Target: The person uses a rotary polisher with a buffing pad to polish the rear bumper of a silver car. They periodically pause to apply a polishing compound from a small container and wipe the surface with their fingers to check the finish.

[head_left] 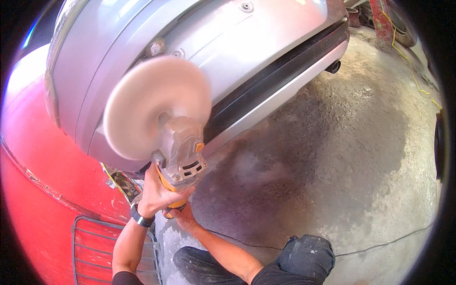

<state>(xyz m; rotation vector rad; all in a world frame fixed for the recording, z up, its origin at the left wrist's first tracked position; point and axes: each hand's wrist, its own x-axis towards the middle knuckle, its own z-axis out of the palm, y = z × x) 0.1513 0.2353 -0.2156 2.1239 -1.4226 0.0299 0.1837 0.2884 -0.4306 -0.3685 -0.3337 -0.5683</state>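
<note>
Both my hands are on a dusty grey-and-yellow power polisher (183, 149) with a big round pale buffing pad (137, 109). The pad's face is smeared, as if spinning. My left hand (156, 192), with a dark watch on its wrist, wraps round the body just behind the head. Lower down, my right hand (184, 217) is closed round the rear grip, its fingers partly hidden. Beyond the pad is the silver rear end of a car (256, 42), with a dark lower bumper strip (280, 71). Whether the pad touches the paint, I cannot tell.
A red body panel (42, 137) curves along the left, with a metal rack (102, 247) before it. A thin black cable (375, 246) crosses the stained concrete floor (342, 156). An exhaust tip (333, 66) sticks out under the bumper; a yellow cord (403, 54) lies far right.
</note>
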